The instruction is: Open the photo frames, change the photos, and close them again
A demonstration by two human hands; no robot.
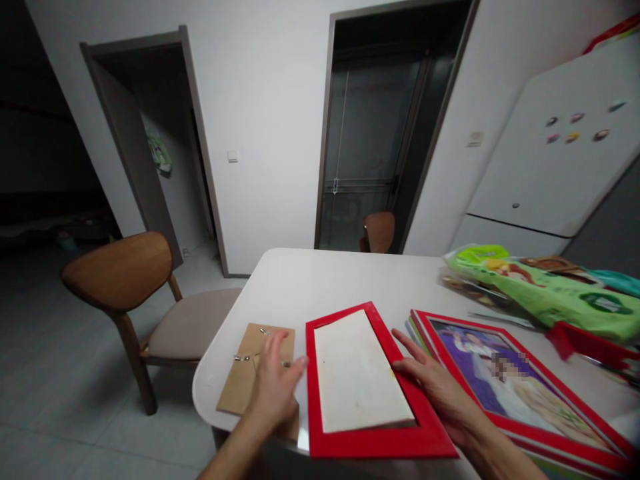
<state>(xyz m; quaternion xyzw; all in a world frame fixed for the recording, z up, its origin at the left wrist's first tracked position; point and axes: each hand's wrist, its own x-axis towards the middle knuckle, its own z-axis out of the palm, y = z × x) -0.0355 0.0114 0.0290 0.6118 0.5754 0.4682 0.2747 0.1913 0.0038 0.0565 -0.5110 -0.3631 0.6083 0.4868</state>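
Note:
A red picture frame [371, 443] lies face down near the front edge of the white table [320, 280], with a pale sheet [356, 377] filling its opening. My left hand [275, 383] rests flat with fingers spread on a brown backing board [245, 373] with small metal clips, just left of the frame. My right hand [435, 387] lies open against the frame's right edge, fingers stretched forward. Both hands hold nothing.
A second red frame [520, 393] with a photo lies to the right on a stack. Green plastic packages [545, 287] sit at the far right. A wooden chair [140, 293] stands left of the table. A white fridge [555, 160] and two dark doorways are behind.

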